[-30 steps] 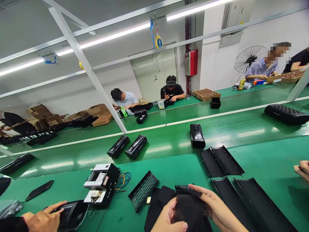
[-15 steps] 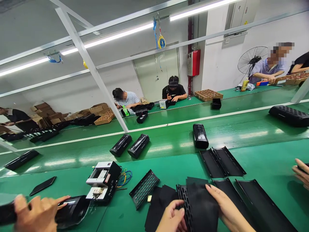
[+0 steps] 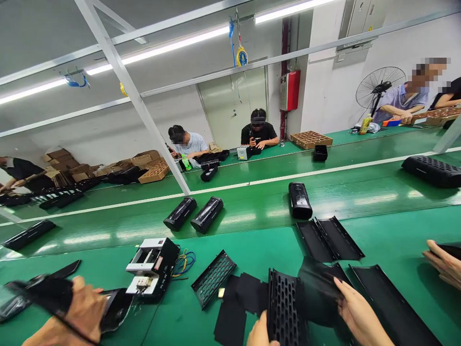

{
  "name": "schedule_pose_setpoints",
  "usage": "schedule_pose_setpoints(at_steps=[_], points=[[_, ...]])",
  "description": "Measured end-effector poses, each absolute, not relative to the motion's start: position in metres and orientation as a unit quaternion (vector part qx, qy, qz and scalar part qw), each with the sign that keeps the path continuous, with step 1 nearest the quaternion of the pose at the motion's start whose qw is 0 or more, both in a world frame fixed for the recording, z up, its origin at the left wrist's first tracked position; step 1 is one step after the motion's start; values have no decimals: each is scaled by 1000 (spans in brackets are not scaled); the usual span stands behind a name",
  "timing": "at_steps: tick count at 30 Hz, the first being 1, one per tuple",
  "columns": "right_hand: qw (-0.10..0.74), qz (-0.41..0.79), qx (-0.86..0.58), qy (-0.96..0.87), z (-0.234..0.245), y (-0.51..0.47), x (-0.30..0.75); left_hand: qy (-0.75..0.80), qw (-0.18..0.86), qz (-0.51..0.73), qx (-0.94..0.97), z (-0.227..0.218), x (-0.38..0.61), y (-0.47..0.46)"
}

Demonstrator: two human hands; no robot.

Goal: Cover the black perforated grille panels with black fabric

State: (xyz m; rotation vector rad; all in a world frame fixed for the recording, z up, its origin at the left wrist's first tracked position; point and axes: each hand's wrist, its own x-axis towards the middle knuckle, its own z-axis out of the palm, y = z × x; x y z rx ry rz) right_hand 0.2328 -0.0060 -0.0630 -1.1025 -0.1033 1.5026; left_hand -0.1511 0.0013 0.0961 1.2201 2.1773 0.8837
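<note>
My left hand [image 3: 260,331] is closed on the edge of a black slotted grille panel [image 3: 286,302], near the bottom edge of the view. My right hand [image 3: 356,305] pinches a thin black sheet [image 3: 317,288] between thumb and fingers. The sheet is bent, slightly blurred, and partly overlaps the right side of the grille. Left of my left hand lie several flat black sheets [image 3: 230,312], and beyond them a second slotted grille [image 3: 213,278]. Black curved shells without slots [image 3: 392,298] rest to the right of my right hand.
At left, a co-worker's hand [image 3: 81,305] holds a dark item beside a black-and-white machine [image 3: 153,269]. Another co-worker's hand [image 3: 446,262] is at the right edge. Black housings [image 3: 207,215] stand on the green conveyor [image 3: 248,206]. Several people sit across it.
My right hand has moved right with the black sheet, uncovering the grille's slotted face. My left hand has shifted slightly lower. The left co-worker's hand has moved right.
</note>
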Motion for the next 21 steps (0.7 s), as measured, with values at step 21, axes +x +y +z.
schedule_pose_setpoints(at_steps=[21], points=[[550, 767, -324, 67, -1, -11, 194, 736, 270, 331, 526, -42, -12, -16]])
